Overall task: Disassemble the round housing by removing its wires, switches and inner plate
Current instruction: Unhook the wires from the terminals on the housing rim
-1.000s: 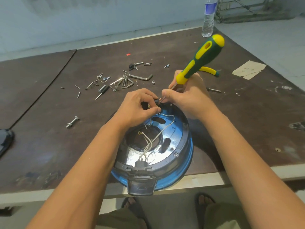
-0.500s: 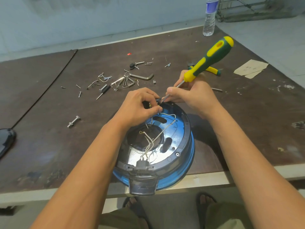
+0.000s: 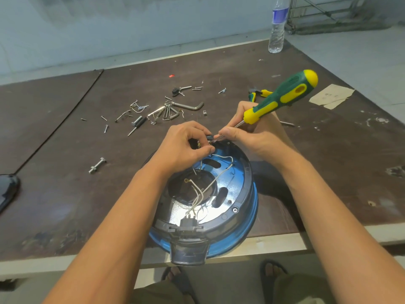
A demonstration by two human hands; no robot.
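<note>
- Lying open side up at the near edge of the table (image 3: 65, 194), the round housing (image 3: 245, 218) is being worked on at its far rim, with its blue shell partly overhanging the edge.
- A small part at that far rim, probably a switch or wire terminal, is being pinched by the left hand (image 3: 186, 143), whose fingers are curled closed around it; the part itself is mostly hidden.
- The screwdriver (image 3: 282, 97) is being gripped low on its shaft by the right hand (image 3: 258, 132), closed around it, with the green and yellow handle pointing up and away and the tip being pressed in just beside the left fingertips.
- White wires (image 3: 206, 187) are running from the rim across the shiny inner plate (image 3: 232, 185) down to a black connector (image 3: 189, 222) at the near side.
- For this step to go well, the tip is best being kept seated squarely, with the part being steadied firmly so that the blade is not slipping toward the fingers.
- Pulling is better being done on the terminal than on the wire.
- Loose screws and hex keys (image 3: 175, 110) are lying scattered beyond the housing, and a water bottle (image 3: 277, 27) is standing at the far corner.
</note>
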